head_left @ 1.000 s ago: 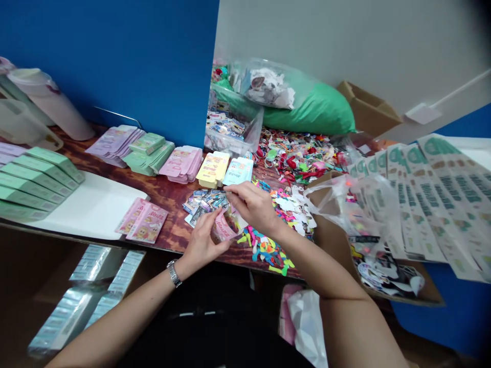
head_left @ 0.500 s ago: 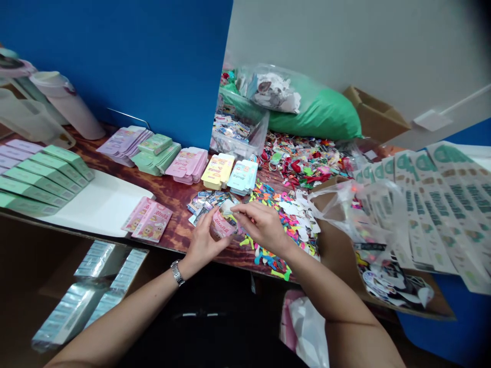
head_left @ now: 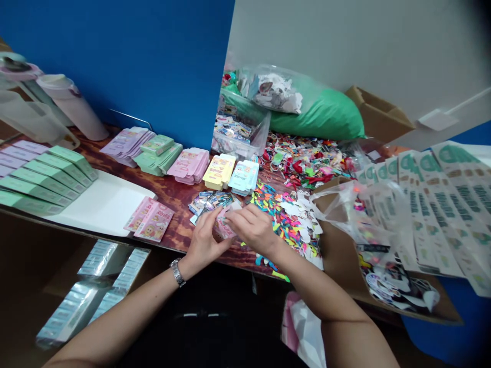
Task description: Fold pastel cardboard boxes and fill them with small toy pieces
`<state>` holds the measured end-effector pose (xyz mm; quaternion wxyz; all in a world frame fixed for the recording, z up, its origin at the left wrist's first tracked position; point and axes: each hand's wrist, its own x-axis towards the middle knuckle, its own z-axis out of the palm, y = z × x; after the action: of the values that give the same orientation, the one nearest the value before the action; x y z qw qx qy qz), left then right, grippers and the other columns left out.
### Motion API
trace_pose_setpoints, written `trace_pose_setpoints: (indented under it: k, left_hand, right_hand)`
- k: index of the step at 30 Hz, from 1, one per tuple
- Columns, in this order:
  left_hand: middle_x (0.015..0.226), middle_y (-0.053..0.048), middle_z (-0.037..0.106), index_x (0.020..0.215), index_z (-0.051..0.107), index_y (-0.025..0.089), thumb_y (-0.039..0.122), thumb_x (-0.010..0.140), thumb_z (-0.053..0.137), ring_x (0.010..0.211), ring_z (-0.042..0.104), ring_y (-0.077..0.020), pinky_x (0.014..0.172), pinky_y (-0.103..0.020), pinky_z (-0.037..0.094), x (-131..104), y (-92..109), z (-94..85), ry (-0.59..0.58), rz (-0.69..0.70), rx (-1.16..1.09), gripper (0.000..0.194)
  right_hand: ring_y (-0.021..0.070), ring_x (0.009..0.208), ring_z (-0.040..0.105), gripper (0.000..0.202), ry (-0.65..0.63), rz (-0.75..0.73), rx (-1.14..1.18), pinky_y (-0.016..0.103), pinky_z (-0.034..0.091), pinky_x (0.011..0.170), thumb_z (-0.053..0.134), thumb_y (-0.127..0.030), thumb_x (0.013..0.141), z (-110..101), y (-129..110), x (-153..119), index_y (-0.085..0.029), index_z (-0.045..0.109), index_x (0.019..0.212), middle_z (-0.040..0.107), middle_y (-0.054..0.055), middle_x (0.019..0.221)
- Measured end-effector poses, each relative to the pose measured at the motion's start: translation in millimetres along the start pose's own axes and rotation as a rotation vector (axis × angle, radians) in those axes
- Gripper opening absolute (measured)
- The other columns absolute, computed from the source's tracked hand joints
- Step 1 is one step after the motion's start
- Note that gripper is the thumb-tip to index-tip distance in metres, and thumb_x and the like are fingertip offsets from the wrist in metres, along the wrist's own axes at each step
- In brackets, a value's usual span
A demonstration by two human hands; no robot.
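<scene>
A small pink box [head_left: 223, 225] is held up over the table's front edge by my left hand [head_left: 205, 237], fingers and thumb round its left side. My right hand [head_left: 253, 227] has its fingers closed at the top of that box; what they pinch is hidden. Behind the hands lies a pile of small printed cards [head_left: 210, 201]. Two pink boxes [head_left: 153, 220] lie side by side to the left. Small colourful balloon-like pieces [head_left: 264, 199] and white cut-outs [head_left: 303, 214] spread out on the right.
Stacks of purple [head_left: 125, 145], green [head_left: 159, 156], pink [head_left: 190, 164], yellow [head_left: 219, 171] and blue [head_left: 244, 176] flat boxes line the back. Green boxes [head_left: 49, 176] stand left, bottles [head_left: 74, 107] behind. An open carton [head_left: 341, 235] stands right.
My right hand has moved slightly left and down over the pink box, and its fingers now cover more of the box's opening. The view has shifted slightly.
</scene>
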<state>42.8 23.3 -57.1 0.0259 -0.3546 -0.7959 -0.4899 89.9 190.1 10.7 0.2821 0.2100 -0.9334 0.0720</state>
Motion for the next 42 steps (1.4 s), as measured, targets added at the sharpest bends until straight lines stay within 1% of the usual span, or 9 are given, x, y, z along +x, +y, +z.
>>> trace_pose_setpoints:
  k: [6,15,21,27,29,32,35,39,42]
  left_hand:
    - [0.125,-0.013,0.056,0.138,0.040,0.017,0.029,0.076,0.072,0.116,0.054,-0.0253,0.101,-0.041,0.046,3,3,-4.7,0.032,0.002,0.028,0.071]
    - [0.126,-0.014,0.056,0.138,0.039,0.017,0.035,0.082,0.067,0.117,0.055,-0.0256,0.100,-0.042,0.047,3,3,-6.2,0.050,0.075,0.053,0.065]
    - [0.126,-0.014,0.056,0.140,0.036,0.019,0.035,0.080,0.070,0.116,0.055,-0.0268,0.099,-0.043,0.048,2,2,-7.4,0.031,0.064,0.080,0.071]
    - [0.131,-0.016,0.053,0.146,0.029,0.019,0.037,0.084,0.066,0.118,0.053,-0.0267,0.101,-0.043,0.047,2,3,-8.0,0.003,0.115,0.071,0.075]
    - [0.134,-0.016,0.051,0.149,0.022,0.020,0.037,0.084,0.066,0.120,0.052,-0.0272,0.101,-0.043,0.046,2,2,-9.2,-0.016,0.111,0.073,0.081]
    - [0.134,-0.017,0.049,0.152,0.013,0.021,0.035,0.084,0.066,0.122,0.052,-0.0275,0.099,-0.041,0.048,3,0,-12.3,-0.025,0.118,0.078,0.088]
    - [0.128,-0.014,0.052,0.149,0.021,0.024,0.033,0.084,0.067,0.116,0.054,-0.0256,0.095,-0.040,0.049,4,-2,-13.6,-0.053,0.148,0.059,0.081]
    - [0.119,-0.011,0.054,0.141,0.031,0.026,0.028,0.084,0.066,0.108,0.057,-0.0227,0.092,-0.039,0.051,2,-3,-11.3,-0.062,0.213,0.033,0.067]
    - [0.124,-0.013,0.053,0.145,0.024,0.024,0.026,0.083,0.066,0.112,0.057,-0.0232,0.094,-0.039,0.050,-1,-3,-10.5,-0.042,0.206,0.039,0.074]
  right_hand:
    - [0.0241,0.105,0.056,0.016,0.135,0.188,0.000,0.040,0.050,0.090,0.064,-0.027,0.089,-14,1,3,-0.019,0.070,0.102,0.062,0.013,0.115]
    - [0.0314,0.129,0.045,0.024,-0.008,0.140,0.193,0.051,0.042,0.104,0.064,-0.037,0.089,-8,1,-8,-0.017,0.070,0.100,0.047,0.019,0.138]
    - [0.0246,0.123,0.053,0.023,0.056,0.328,0.308,0.045,0.047,0.100,0.055,-0.029,0.094,-17,3,-11,-0.020,0.066,0.112,0.052,0.016,0.133]
    - [0.0314,0.136,0.040,0.028,-0.072,0.186,0.282,0.053,0.039,0.107,0.062,-0.041,0.089,-6,-3,-13,-0.019,0.069,0.106,0.040,0.018,0.147]
    - [0.0290,0.135,0.041,0.028,-0.061,0.227,0.355,0.049,0.042,0.105,0.059,-0.037,0.091,-8,-3,-14,-0.018,0.067,0.110,0.040,0.018,0.146]
    - [0.0216,0.122,0.054,0.023,0.009,0.329,0.455,0.040,0.049,0.099,0.055,-0.024,0.094,-17,-1,-15,-0.019,0.064,0.114,0.055,0.016,0.130]
    - [0.0170,0.100,0.064,0.021,0.035,0.371,0.477,0.033,0.053,0.090,0.054,-0.017,0.094,-19,-2,-18,-0.021,0.063,0.112,0.067,0.008,0.103]
    - [0.0177,0.099,0.065,0.034,0.068,0.438,0.438,0.032,0.054,0.088,0.056,-0.018,0.093,-7,-12,-20,-0.023,0.056,0.126,0.067,0.007,0.111]
    - [0.0161,0.100,0.065,0.032,0.089,0.452,0.512,0.031,0.054,0.088,0.055,-0.015,0.094,-3,-18,-19,-0.023,0.058,0.124,0.068,0.006,0.110]
